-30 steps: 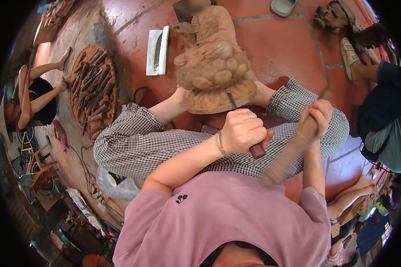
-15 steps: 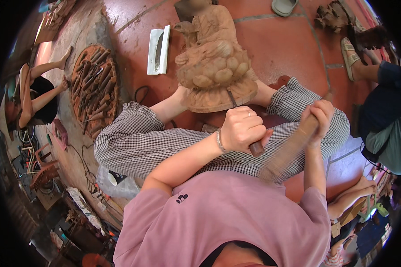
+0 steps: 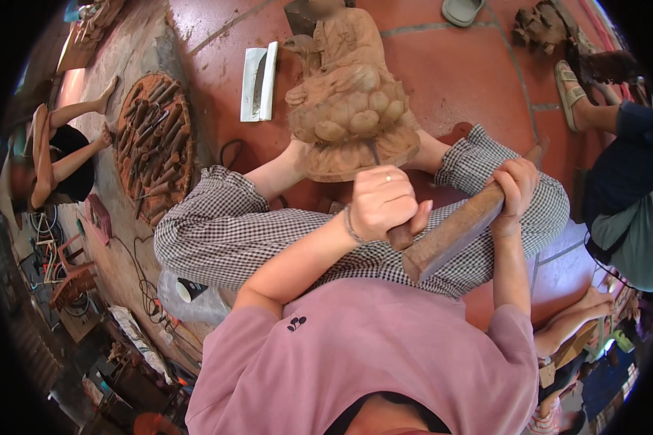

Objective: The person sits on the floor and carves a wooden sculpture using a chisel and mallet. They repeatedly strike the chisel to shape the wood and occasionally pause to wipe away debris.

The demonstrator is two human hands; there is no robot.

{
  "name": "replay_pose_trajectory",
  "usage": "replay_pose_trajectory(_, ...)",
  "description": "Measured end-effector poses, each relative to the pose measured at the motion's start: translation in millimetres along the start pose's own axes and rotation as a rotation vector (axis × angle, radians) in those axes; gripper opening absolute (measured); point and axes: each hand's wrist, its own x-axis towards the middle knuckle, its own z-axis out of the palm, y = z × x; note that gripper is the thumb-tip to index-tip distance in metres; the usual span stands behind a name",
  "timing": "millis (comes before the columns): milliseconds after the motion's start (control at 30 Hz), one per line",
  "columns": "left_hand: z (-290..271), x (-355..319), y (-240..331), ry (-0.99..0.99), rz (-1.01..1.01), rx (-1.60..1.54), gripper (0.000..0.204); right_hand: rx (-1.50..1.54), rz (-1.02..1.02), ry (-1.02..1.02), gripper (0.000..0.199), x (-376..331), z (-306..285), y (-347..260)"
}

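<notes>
My left hand is closed round a wood carving chisel. The chisel's thin blade points away from me, and its tip meets the lower base of a carved wooden statue. The brown statue shows a seated figure on a lotus pedestal and stands on the floor between my feet. In my right hand is a long wooden mallet, gripped near its narrow end. Its broad end lies right beside the butt of the chisel handle; whether they touch I cannot tell.
A round tray of several chisels sits to the left. Beyond the statue's left side, a dark blade lies on white paper. People sit at both sides, one wearing a sandal. A cable runs along the floor near a plastic bag.
The mallet's broad end, blurred before, has come up and left to the chisel's butt. My left hand and the chisel handle have shifted slightly left.
</notes>
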Motion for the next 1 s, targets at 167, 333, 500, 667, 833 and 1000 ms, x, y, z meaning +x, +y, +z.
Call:
replay_pose_trajectory(167, 4, -7, 14, -0.136, 0.14, -0.059, 0.038, 0.05, 0.093, 0.048, 0.035, -3, 2, 2)
replay_pose_trajectory(333, 10, -13, 16, -0.112, 0.035, 0.0, 0.036, 0.027, 0.184, 0.049, 0.039, -4, -1, 4)
replay_pose_trajectory(500, 14, -7, 17, -0.062, -0.046, 0.036, 0.032, 0.067, 0.197, 0.02, 0.033, -8, 1, 2)
replay_pose_trajectory(667, 16, -1, 18, -0.011, -0.082, 0.056, 0.031, 0.213, 0.185, 0.146, 0.037, -7, 6, 0)
replay_pose_trajectory(833, 18, -4, 15, -0.007, -0.064, 0.059, 0.031, 0.049, 0.1, 0.006, 0.042, 5, -6, 0)
replay_pose_trajectory(1000, 15, -6, 10, -0.028, -0.059, 0.03, 0.032, 0.138, 0.175, 0.097, 0.037, -8, 4, 1)
